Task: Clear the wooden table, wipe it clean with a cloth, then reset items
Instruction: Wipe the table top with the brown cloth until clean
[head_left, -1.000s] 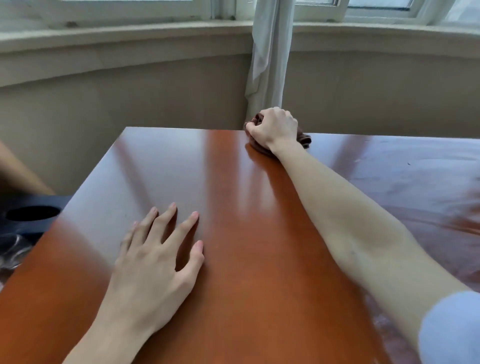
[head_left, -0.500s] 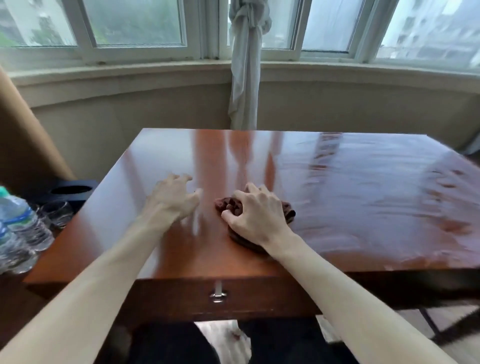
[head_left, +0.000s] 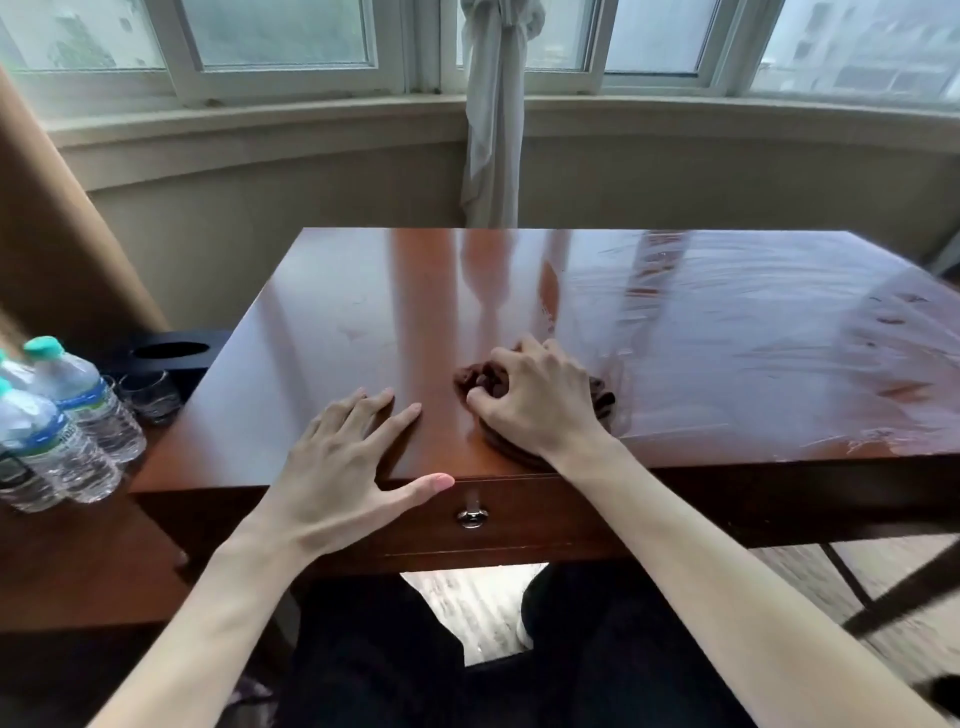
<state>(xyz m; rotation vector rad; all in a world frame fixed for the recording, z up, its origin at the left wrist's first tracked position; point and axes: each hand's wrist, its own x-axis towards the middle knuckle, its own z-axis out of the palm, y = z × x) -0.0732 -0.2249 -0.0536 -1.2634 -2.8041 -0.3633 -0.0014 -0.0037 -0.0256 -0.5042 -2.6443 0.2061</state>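
The glossy wooden table (head_left: 363, 291) carries nothing but a bunched dark brown cloth (head_left: 480, 376) near its front edge. My right hand (head_left: 535, 400) grips that cloth with curled fingers and presses it on the wood. My left hand (head_left: 343, 457) lies flat with straight fingers at the front edge, left of the cloth, its thumb over the rim. Wet streaks shine on the right half of the table (head_left: 753, 322).
On a lower wooden surface to the left stand plastic water bottles (head_left: 78, 410), glass tumblers (head_left: 150, 397) and a black box with an oval hole (head_left: 171, 353). A drawer knob (head_left: 471, 517) sits below the front edge. A tied curtain (head_left: 493, 119) hangs behind the table.
My right hand has drawn the cloth from the far edge back to the front edge. My left hand has slid back to the front rim. The camera has pulled back and risen.
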